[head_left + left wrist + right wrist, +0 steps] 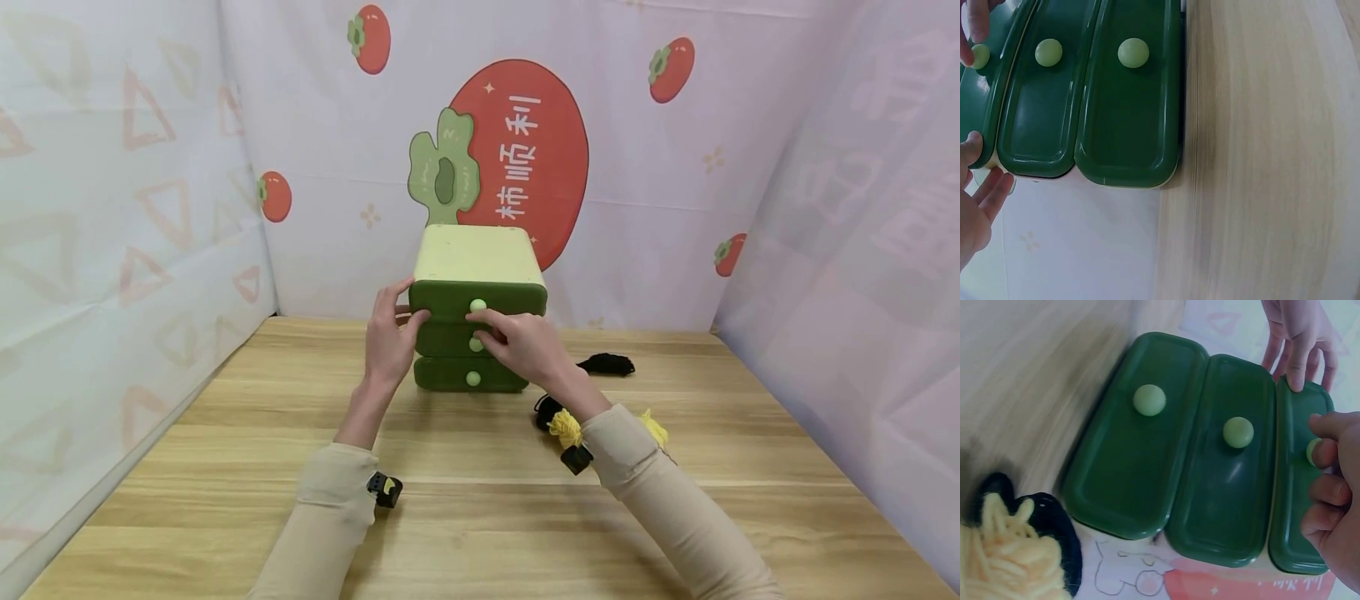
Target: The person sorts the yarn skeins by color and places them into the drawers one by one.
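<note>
A small drawer cabinet (480,254) with a pale top and three dark green drawer fronts stands on the wooden table. Its top drawer (444,298) sits slightly forward of the two below. My right hand (528,346) pinches the round pale knob (477,307) of that drawer between thumb and index finger. At the cabinet's upper left corner, my left hand (392,333) holds on, the thumb on the drawer front and the other fingers along the side. In the right wrist view, the middle knob (1238,432) and bottom knob (1149,400) are untouched.
Yellow yarn (566,427) lies right of the cabinet, partly hidden by the right forearm, with black yarn (547,410) against it. Another black bundle (607,364) lies farther back. Printed cloth walls (315,275) surround the table's back and sides.
</note>
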The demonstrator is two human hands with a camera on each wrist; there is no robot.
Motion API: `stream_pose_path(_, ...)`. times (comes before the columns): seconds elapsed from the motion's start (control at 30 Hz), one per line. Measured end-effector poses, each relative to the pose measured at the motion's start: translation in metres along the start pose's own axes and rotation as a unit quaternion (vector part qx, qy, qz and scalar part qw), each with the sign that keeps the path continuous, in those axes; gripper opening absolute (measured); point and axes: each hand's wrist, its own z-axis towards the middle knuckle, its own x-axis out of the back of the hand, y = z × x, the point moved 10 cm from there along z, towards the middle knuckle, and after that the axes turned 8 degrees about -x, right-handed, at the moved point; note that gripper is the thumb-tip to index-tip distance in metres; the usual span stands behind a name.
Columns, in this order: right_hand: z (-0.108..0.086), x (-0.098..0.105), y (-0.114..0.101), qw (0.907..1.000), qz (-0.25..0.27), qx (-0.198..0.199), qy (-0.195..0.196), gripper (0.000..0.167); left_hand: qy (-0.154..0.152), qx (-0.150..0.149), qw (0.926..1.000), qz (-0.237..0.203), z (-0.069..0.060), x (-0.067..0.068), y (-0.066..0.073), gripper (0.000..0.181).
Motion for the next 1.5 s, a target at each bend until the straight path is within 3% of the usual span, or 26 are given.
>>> stream_pose_path(0.33,-0.003,-0.028,0.013,0.9953,-0.018,-0.036,-0.088,0.024,-0.010,0.008,0.9999,-0.009,0.001,0.000,-0.001,0.054)
stream_pose_path(0.53,-0.006,-0.036,0.020,0.9948,-0.024,-0.026,-0.095,0.023,-0.036,0.011,0.9993,-0.009,0.001,-0.002,-0.002,0.055)
stream_pose_path(0.8,-0.007,-0.048,0.032,0.9885,-0.024,-0.061,-0.136,0.025,-0.077,0.040,0.9962,-0.011,0.000,-0.007,-0.007,0.060)
stream_pose_path(0.97,-0.005,-0.050,0.033,0.9876,-0.016,-0.068,-0.141,0.025,-0.107,0.058,0.9924,-0.017,0.000,-0.011,-0.010,0.063)
stream_pose_path(1.1,-0.005,-0.051,0.032,0.9879,-0.017,-0.065,-0.140,0.023,-0.114,0.065,0.9913,-0.017,-0.001,-0.012,-0.013,0.064)
stream_pose_path(1.5,-0.008,-0.048,0.025,0.9927,-0.026,-0.031,-0.114,0.021,-0.100,0.064,0.9929,-0.007,-0.002,-0.011,-0.011,0.064)
